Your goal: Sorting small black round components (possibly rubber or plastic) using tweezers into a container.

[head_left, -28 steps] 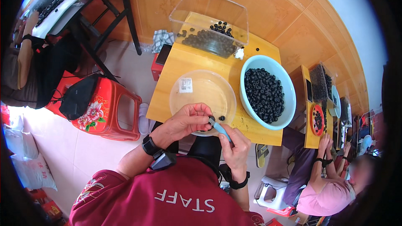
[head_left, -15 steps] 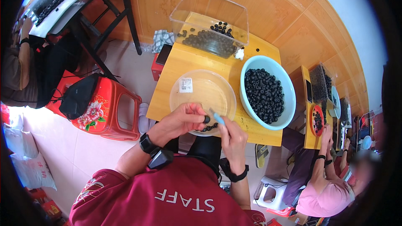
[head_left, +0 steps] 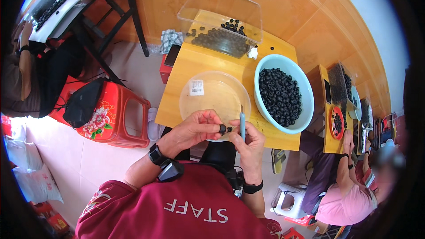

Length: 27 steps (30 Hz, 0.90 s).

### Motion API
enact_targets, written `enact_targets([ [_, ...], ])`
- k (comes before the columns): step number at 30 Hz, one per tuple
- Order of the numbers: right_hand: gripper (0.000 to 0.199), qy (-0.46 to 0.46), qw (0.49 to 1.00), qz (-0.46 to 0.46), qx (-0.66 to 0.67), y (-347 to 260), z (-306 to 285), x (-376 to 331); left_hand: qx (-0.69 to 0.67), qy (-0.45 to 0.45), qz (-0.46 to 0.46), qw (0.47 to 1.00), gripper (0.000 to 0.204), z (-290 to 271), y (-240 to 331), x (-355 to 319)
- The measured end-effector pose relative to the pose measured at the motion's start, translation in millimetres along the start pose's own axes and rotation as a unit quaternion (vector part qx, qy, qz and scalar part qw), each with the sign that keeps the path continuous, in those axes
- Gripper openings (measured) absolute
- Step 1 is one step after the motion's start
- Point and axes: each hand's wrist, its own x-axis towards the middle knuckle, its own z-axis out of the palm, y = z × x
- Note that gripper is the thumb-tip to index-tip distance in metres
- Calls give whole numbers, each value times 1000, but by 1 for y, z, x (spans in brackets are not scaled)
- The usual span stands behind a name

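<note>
My left hand (head_left: pixel 195 129) pinches a small round black part (head_left: pixel 222 129) between thumb and fingertips. Closed around a slim blue-handled knife (head_left: pixel 242 126), my right hand (head_left: pixel 249 145) holds it nearly upright, its narrow blade pointing away from me. Another black ring (head_left: pixel 229 129) shows in the gap between the hands; whether it is held or lies below, I cannot tell. Both hands are over the near edge of a round clear tub (head_left: pixel 214 89) with a white label. To the right, a light blue bowl (head_left: pixel 262 110) is filled with black ring-shaped parts (head_left: pixel 280 95).
A clear rectangular bin (head_left: pixel 221 6) with more black parts stands at the table's far side. A red stool (head_left: pixel 116 110) bearing a black bag (head_left: pixel 84 102) is on the left. Co-workers sit at the left and right; the right one is beside a red-rimmed tray (head_left: pixel 332 126).
The knife has swung from slanting toward the left hand to nearly upright, slightly farther right. My left hand keeps the black part, turned a little. A ring now shows between the hands.
</note>
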Motion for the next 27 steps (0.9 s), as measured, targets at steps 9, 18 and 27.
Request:
enact_targets([
  [9, 6, -40, 983, 120, 131, 9, 8, 4, 46, 20, -22, 998, 15, -5, -8, -4],
  [18, 14, -34, 999, 30, 16, 14, -3, 1, 35, 50, -57, 997, 13, -12, -21, 12],
  [27, 13, 212, 921, -78, -318, 22, -128, 53, 653, 99, 14, 751, 28, -32, -22, 16],
])
